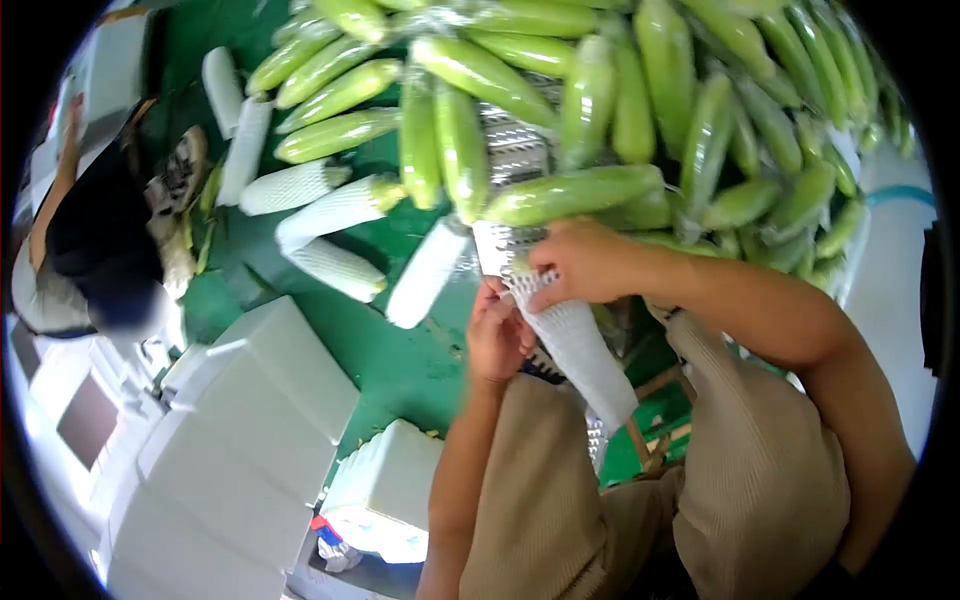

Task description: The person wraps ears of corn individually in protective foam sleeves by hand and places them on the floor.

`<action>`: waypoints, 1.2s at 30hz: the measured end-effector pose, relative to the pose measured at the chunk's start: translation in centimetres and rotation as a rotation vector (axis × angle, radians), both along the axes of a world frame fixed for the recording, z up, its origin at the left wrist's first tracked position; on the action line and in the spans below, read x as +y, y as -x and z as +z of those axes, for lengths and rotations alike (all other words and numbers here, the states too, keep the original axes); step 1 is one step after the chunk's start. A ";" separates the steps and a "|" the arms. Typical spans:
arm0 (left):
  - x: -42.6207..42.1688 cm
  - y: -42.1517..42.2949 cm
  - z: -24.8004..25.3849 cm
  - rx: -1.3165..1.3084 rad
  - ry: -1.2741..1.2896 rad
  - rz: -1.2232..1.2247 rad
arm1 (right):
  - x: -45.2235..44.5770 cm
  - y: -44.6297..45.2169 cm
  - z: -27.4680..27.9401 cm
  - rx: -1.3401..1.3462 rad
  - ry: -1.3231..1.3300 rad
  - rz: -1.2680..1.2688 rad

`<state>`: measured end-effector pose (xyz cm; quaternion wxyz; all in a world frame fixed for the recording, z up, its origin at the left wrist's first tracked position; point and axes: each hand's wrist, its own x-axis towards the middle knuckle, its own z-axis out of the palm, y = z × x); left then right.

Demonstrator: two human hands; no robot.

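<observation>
My right hand (578, 262) is closed on the upper end of a white foam net sleeve (580, 350), which hangs down toward my knees with a long vegetable in it. My left hand (498, 330) is at the sleeve's left edge near its open end, fingers curled and pinching the net. Just above my hands a green wrapped vegetable (575, 194) lies across a perforated metal strip (515, 150). To the left, a sleeved vegetable (428, 270) lies slanted on the green surface.
Many green wrapped vegetables (665, 70) are heaped along the top and right. Several sleeved ones (330, 212) lie at the upper left. White foam boxes (230, 440) stand at the lower left. Another person (105, 220) bends at the far left.
</observation>
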<state>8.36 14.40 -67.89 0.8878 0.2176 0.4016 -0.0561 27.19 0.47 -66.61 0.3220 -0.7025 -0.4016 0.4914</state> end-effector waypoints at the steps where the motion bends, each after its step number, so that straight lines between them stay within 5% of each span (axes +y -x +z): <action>1: -0.8 -0.3 -0.1 0.029 0.111 -0.081 | -1.0 -0.1 0.2 -0.102 -0.013 0.066; 3: -1.2 -0.6 -1.3 -0.022 -0.119 -0.493 | -3.1 0.2 -0.6 0.109 -0.262 -0.159; 5: -0.4 -2.8 -1.1 0.027 -0.295 -0.840 | -5.6 0.2 0.8 0.396 -0.118 -0.458; 7: -2.5 -8.0 1.8 0.057 -0.216 -0.619 | -8.3 0.7 0.0 0.507 -0.143 -1.012; 9: -5.3 -13.4 1.7 -0.166 -0.881 -0.759 | -10.5 0.0 -0.5 0.666 -0.314 -1.416; 11: -7.9 -18.5 2.9 -0.272 -1.053 -0.778 | -11.5 -0.7 -1.8 0.616 -0.459 -1.664; 14: -9.8 -20.9 0.6 -0.090 -1.051 -0.581 | -9.3 -1.3 -3.6 0.664 -0.225 -1.660; 18: -8.3 -17.5 -0.2 0.025 -1.088 -0.330 | -7.5 -0.7 -6.9 1.209 -0.387 -1.611; 21: -6.5 -11.4 -0.2 0.168 -1.079 -0.032 | -3.1 0.6 -3.3 1.319 -0.332 -1.494; 22: -4.6 -7.8 -3.4 0.194 -1.444 -0.176 | -1.6 1.5 -3.5 1.128 -0.367 -1.343; 24: -3.6 -4.4 -4.0 0.070 -1.214 0.114 | 1.4 2.8 -5.0 0.779 -0.424 -1.077; 26: 1.0 0.0 -8.1 0.201 -1.345 -0.081 | 4.0 4.0 -6.8 0.466 -0.451 -0.862; 30: 4.4 3.8 -15.8 0.314 -1.628 -0.154 | 7.8 4.7 -8.8 0.426 -0.340 -0.833; 32: 5.0 3.1 -15.7 0.220 -1.792 -0.150 | 8.3 4.2 -8.6 0.445 -0.196 -0.755; 36: 4.8 -0.9 -9.3 0.572 -1.747 -0.207 | 9.6 5.2 -8.5 0.029 0.017 -0.543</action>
